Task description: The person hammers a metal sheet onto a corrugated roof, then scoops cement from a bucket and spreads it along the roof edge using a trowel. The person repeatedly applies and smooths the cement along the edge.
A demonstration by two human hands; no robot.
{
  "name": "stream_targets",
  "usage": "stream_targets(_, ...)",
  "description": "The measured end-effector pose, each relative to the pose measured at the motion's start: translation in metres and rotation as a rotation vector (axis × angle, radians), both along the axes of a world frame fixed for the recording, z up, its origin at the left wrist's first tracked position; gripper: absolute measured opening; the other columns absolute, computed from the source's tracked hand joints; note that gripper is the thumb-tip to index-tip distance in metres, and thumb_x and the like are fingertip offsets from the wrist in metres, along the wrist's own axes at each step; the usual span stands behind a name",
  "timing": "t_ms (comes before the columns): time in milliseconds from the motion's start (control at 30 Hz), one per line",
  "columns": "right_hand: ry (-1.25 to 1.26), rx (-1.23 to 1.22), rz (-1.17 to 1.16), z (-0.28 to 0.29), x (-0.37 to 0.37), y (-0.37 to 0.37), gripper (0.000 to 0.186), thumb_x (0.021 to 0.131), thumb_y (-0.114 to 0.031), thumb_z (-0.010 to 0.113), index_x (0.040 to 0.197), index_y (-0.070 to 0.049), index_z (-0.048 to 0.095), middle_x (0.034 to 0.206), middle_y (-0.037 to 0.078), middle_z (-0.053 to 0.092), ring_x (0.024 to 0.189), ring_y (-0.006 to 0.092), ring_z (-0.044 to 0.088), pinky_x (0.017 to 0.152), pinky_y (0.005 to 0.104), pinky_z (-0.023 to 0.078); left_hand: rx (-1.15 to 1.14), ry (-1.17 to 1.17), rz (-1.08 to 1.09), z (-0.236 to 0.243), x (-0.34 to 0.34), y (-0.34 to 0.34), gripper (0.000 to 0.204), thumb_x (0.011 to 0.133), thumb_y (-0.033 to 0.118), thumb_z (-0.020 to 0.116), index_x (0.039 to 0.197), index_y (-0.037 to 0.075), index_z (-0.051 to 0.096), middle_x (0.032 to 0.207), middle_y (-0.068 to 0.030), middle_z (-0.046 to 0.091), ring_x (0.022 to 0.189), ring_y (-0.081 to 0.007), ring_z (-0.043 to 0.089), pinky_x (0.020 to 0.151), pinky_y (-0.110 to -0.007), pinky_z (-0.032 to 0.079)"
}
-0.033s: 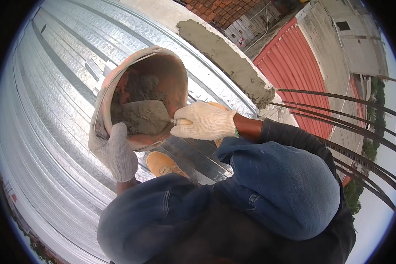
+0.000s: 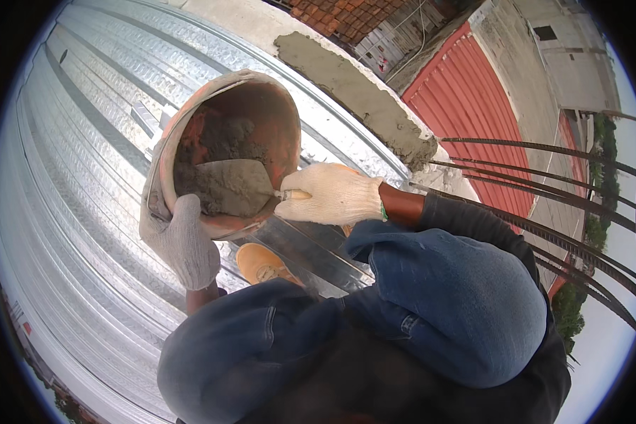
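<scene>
A reddish, mortar-smeared bucket (image 2: 284,134) is tipped so that its mouth faces me. Grey wet mortar (image 2: 226,138) lies inside it. My left hand (image 2: 184,244), in a pale knit glove, grips the rim at the near left, thumb over the edge. In my right hand (image 2: 332,194), also gloved, is the short light handle of a trowel (image 2: 237,185). Its blade, coated in mortar, rests in the bucket against the grey mass. The fingers of my left hand behind the bucket wall are partly hidden.
Ribbed metal sheeting (image 2: 85,169) spreads beneath the bucket and my tan shoe (image 2: 261,263). Beyond it runs a ledge with a strip of wet mortar (image 2: 353,95). Several steel rebars (image 2: 544,187) jut out on the right, near my right arm. A red corrugated roof (image 2: 466,106) lies past the ledge.
The surroundings have shifted very slightly left in view. Both hands keep their holds, and the trowel stays in the same spot inside the bucket.
</scene>
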State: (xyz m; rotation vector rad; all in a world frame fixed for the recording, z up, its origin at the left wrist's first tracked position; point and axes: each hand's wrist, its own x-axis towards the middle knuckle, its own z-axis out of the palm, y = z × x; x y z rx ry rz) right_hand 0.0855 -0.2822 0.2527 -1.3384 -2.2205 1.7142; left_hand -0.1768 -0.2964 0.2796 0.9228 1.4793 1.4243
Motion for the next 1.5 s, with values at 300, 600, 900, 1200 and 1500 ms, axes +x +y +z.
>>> stream_targets(300, -0.071, -0.017, -0.592, 0.028, 0.118, -0.063, 0.048, 0.108, -0.045, 0.075, 0.116, 0.002, 0.076, 0.096, 0.018, 0.076, 0.085, 0.0253, 0.072, 0.082, 0.0419, 0.059, 0.011, -0.087, -0.034, -0.034, 0.034, 0.070, 0.068, 0.079, -0.004, 0.072, 0.147, -0.012, 0.067, 0.129, -0.0187, 0.076, 0.108, -0.0287, 0.078, 0.095, -0.039, 0.066)
stream_targets(600, -0.926, 0.394, -0.779, 0.036, 0.157, -0.116, 0.024, 0.106, -0.027, 0.073, 0.109, -0.003, 0.073, 0.094, 0.021, 0.079, 0.089, 0.0411, 0.080, 0.081, 0.0518, 0.063, -0.054, -0.037, -0.021, -0.048, 0.018, 0.101, 0.064, 0.079, -0.007, 0.070, 0.143, -0.011, 0.068, 0.122, -0.0138, 0.072, 0.100, -0.0232, 0.073, 0.092, -0.034, 0.061)
stream_targets(900, -1.177, 0.316, -0.692, 0.016, 0.172, -0.083, 0.023, 0.105, -0.016, 0.067, 0.118, 0.003, 0.070, 0.106, 0.026, 0.079, 0.096, 0.0457, 0.082, 0.081, 0.0536, 0.066, -0.137, -0.064, 0.011, -0.063, 0.004, 0.103, 0.070, 0.080, -0.010, 0.068, 0.150, -0.009, 0.066, 0.129, -0.0147, 0.074, 0.104, -0.0229, 0.076, 0.092, -0.033, 0.062)
stream_targets(1200, -0.566, 0.024, -1.084, -0.027, 0.123, -0.075, 0.046, 0.111, -0.039, 0.065, 0.125, 0.004, 0.067, 0.115, 0.032, 0.078, 0.110, 0.0533, 0.075, 0.096, 0.0569, 0.058, -0.149, -0.073, 0.025, -0.056, 0.001, 0.104, 0.071, 0.077, -0.009, 0.068, 0.149, -0.007, 0.067, 0.127, -0.0133, 0.074, 0.104, -0.0231, 0.075, 0.090, -0.033, 0.062)
stream_targets(1500, -0.278, 0.074, -1.443, -0.090, 0.119, -0.088, 0.046, 0.107, -0.041, 0.067, 0.118, 0.004, 0.070, 0.111, 0.030, 0.076, 0.108, 0.0483, 0.075, 0.097, 0.0542, 0.057, -0.242, 0.084, -0.100, -0.076, -0.011, 0.111, 0.059, 0.086, 0.018, 0.074, 0.138, -0.009, 0.069, 0.127, -0.0182, 0.072, 0.109, -0.0302, 0.072, 0.099, -0.042, 0.059)
